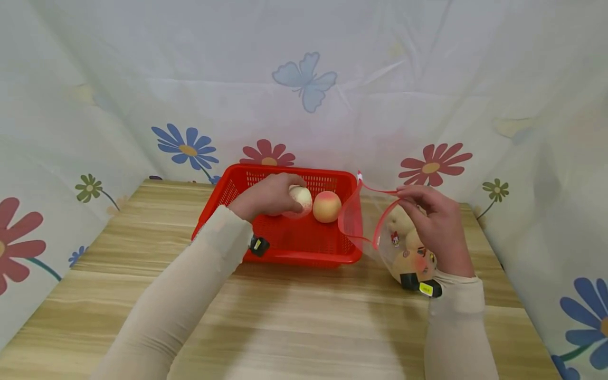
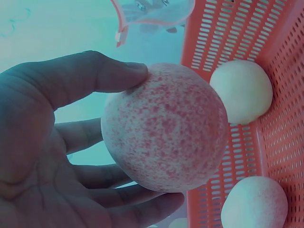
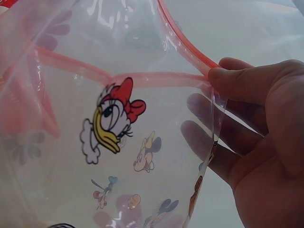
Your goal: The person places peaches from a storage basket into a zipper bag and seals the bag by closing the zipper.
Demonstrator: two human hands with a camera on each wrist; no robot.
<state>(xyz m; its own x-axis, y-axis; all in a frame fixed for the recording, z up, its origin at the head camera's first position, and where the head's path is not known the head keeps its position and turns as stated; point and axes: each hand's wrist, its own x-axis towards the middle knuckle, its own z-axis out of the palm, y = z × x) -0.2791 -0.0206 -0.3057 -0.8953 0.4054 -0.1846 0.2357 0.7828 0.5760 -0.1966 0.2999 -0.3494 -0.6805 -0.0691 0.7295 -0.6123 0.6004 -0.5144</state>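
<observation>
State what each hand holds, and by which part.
The left hand grips a speckled round fruit by its curved side. The right hand pinches a clear printed bag by the red rim of its opening.

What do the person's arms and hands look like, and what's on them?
The left sleeve and right sleeve are long and cream-coloured. The left hand and right hand wear no gloves. Each wrist has a black gadget with a yellow mark.
</observation>
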